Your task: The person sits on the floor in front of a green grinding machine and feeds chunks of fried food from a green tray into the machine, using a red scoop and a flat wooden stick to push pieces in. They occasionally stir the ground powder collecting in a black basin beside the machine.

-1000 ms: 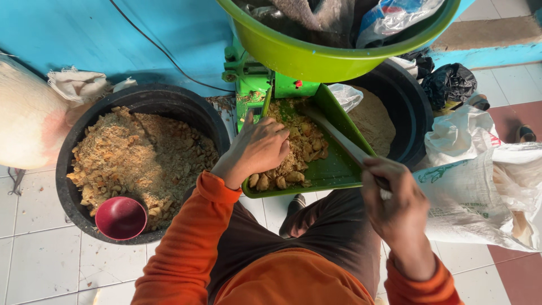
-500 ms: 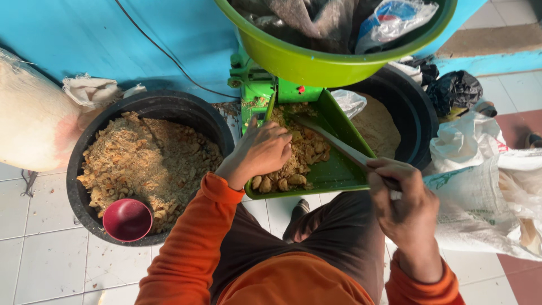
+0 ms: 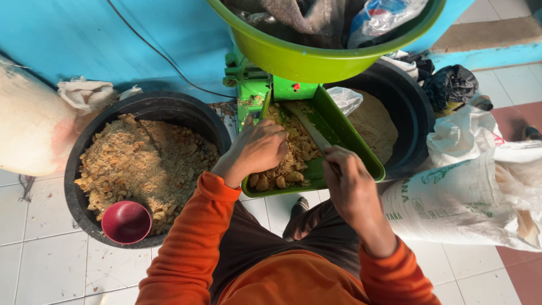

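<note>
Two bare hands in orange sleeves work over a glossy green metal feed tray (image 3: 344,133) sloping out of a green machine (image 3: 251,85). Lumpy tan chunks and crumbs (image 3: 288,161), dry and coarse, fill this tray; the left hand (image 3: 257,149) lies on them with fingers curled down into the heap, though whether it grips any piece cannot be told. Just right of it, the right hand (image 3: 347,181) is closed in a fist around a flat pale stick (image 3: 307,127) that slants up across the tray. Left of the tray stands a round black plastic tub (image 3: 76,169) of the same crumbly mix, with a small smooth dark-red bowl (image 3: 126,222) at its near edge. Right of the tray, a second black tub (image 3: 412,113) holds finer brown meal, half hidden. Above hangs a big lime-green plastic basin (image 3: 305,59), cut off at the top. Farther right lies a white woven sack (image 3: 457,203) with green printing, crumpled and partly out of frame.
</note>
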Available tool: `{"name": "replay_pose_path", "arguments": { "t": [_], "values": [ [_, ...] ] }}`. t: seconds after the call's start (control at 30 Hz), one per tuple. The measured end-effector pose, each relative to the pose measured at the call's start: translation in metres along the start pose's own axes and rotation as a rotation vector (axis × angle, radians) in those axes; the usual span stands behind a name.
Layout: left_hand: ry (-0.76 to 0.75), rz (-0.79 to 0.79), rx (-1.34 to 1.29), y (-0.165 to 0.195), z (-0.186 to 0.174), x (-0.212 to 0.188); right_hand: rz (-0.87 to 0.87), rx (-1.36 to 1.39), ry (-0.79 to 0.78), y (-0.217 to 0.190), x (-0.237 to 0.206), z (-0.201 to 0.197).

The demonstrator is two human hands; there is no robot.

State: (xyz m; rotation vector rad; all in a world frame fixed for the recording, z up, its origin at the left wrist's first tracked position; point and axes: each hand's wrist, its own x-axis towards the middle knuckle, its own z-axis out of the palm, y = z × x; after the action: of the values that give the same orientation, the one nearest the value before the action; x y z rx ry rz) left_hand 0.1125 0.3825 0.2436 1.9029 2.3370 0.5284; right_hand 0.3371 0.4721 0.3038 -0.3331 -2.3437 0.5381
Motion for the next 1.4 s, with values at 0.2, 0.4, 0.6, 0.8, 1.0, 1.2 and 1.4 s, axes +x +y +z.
{"name": "replay_pose_path", "arguments": {
  "t": [0.2,0.4,0.6,0.8,1.0,1.2,1.4],
  "values": [
    [-0.053,-0.001,-0.009,-0.003,0.006,0.003,0.207,-0.034,0.014,0.007,-0.008,-0.045],
    [0.017,0.07,0.042,-0.005,0.012,0.003,0.125,-0.079,0.06,0.011,-0.032,-0.105],
    [-0.005,0.079,0.048,-0.006,0.011,0.001,0.027,-0.061,0.014,0.02,-0.01,-0.052],
    [-0.023,0.066,0.05,-0.006,0.012,0.001,-0.017,-0.013,-0.013,0.028,0.003,-0.008],
    [-0.051,0.063,0.088,-0.008,0.015,0.003,-0.016,-0.02,-0.012,0.03,-0.002,-0.022],
    [-0.11,0.044,0.09,-0.008,0.019,0.009,0.121,-0.013,0.001,0.005,-0.022,-0.111],
    [-0.14,0.025,0.105,-0.009,0.019,0.008,0.153,-0.075,-0.011,-0.015,-0.02,-0.114]
  ]
}}
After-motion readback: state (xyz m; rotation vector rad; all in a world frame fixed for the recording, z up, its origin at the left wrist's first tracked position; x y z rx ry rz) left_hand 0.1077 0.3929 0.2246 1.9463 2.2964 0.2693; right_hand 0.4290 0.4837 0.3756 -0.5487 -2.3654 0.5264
